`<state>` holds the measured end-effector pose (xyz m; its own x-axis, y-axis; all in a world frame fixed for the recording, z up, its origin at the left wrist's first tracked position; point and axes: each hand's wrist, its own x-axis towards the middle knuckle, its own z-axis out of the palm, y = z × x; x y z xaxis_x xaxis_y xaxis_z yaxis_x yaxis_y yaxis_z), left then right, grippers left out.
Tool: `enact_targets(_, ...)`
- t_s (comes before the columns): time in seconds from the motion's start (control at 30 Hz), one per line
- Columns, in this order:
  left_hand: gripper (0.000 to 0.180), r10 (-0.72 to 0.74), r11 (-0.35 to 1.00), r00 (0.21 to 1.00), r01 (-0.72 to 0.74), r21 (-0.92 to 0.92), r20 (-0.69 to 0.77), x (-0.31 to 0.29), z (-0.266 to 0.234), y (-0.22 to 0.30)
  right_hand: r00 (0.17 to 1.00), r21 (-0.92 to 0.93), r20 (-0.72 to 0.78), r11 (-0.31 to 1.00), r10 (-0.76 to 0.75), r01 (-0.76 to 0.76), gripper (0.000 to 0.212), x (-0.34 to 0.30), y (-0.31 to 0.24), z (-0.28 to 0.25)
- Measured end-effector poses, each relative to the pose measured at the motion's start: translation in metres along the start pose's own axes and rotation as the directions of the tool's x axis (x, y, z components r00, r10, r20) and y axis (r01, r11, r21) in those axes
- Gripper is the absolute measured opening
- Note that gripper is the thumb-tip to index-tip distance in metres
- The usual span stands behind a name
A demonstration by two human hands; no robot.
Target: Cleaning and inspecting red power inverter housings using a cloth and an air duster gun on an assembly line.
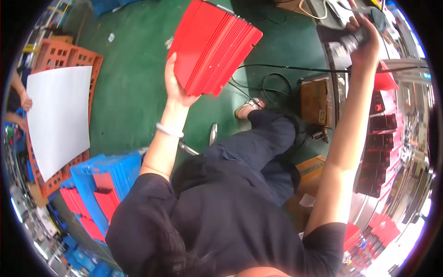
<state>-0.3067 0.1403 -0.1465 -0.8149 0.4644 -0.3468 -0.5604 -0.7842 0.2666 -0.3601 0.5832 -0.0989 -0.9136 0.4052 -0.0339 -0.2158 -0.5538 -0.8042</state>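
Note:
My left hand (177,87) is closed on the near end of a red ribbed metal casing (211,48), which it holds tilted above the floor. The thumb lies along the casing's left side, and the other fingers are hidden underneath it. Far to the right, my right hand (369,48) is raised over the workbench's edge. Its fingers are wrapped round a dark cylindrical tool (351,41) with a pale, shiny collar. Blur hides the tool's exact kind.
A row of red casings with dark ends (380,143) lines the bench at right. Black cables (277,76) cross the floor near a cardboard box (314,102). At left, a white sheet (60,115) covers an orange crate (94,69); another person's hand (26,102) touches it. Blue crates (122,168) hold red casings.

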Motion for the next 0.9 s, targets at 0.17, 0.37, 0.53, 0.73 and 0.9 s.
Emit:
enact_targets(0.17,0.050,-0.014,0.999,1.000,0.014,0.036,-0.018,0.079,0.010,-0.016,0.885,-0.121,0.438,0.986,0.157,-0.115,0.074,-0.065,-0.034,-0.014)
enact_targets(0.37,0.058,0.133,0.944,0.968,-0.060,0.323,-0.210,0.183,0.046,-0.022,0.620,-0.732,0.450,0.664,0.642,-0.157,0.020,-0.019,-0.056,-0.026)
enact_targets(0.53,0.060,0.171,0.912,0.917,-0.010,0.410,-0.359,0.303,0.093,-0.023,0.539,-0.892,0.445,0.305,0.715,0.333,0.025,0.105,-0.074,-0.037)
enact_targets(0.73,0.056,0.115,0.925,0.914,0.045,0.378,-0.389,0.364,0.121,0.065,0.514,-0.803,0.535,0.215,0.671,0.555,0.032,0.180,-0.031,0.059)
enact_targets(0.9,0.057,0.104,0.916,0.929,0.050,0.398,-0.355,0.357,0.083,0.168,0.519,-0.798,0.505,0.144,0.689,0.585,0.033,0.176,0.037,0.165)
